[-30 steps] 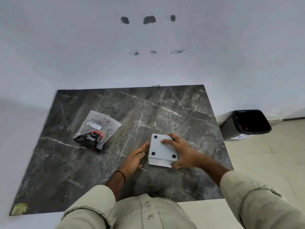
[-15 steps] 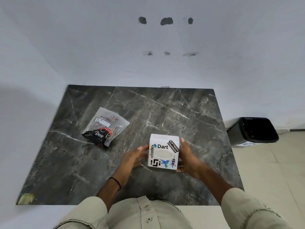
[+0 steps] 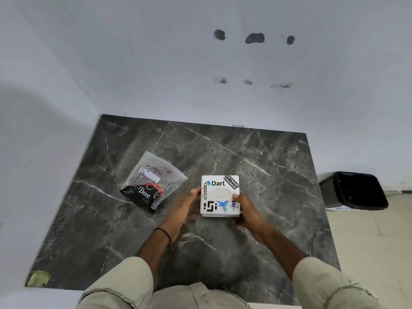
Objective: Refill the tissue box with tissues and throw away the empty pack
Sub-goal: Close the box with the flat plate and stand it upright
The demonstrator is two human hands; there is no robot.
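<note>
The white tissue box [image 3: 219,197] stands on the dark marble table [image 3: 267,175], sticker-covered top and oval opening facing up. My right hand [image 3: 247,214] grips its right side, thumb on the top face. Stretched toward the box, the fingers of my left hand [image 3: 186,207] lie against its left side. A clear plastic tissue pack [image 3: 151,181] with a black Dove label lies flat on the table to the left of the box, apart from both hands.
A black bin [image 3: 352,190] stands on the tiled floor just right of the table. White walls close the table in at the back and left. A yellowish scrap [image 3: 38,278] sits at the table's near left corner.
The box was turned over: a second ago its plain base with four black dots faced up, now the sticker top does. Both hands shifted to its sides.
</note>
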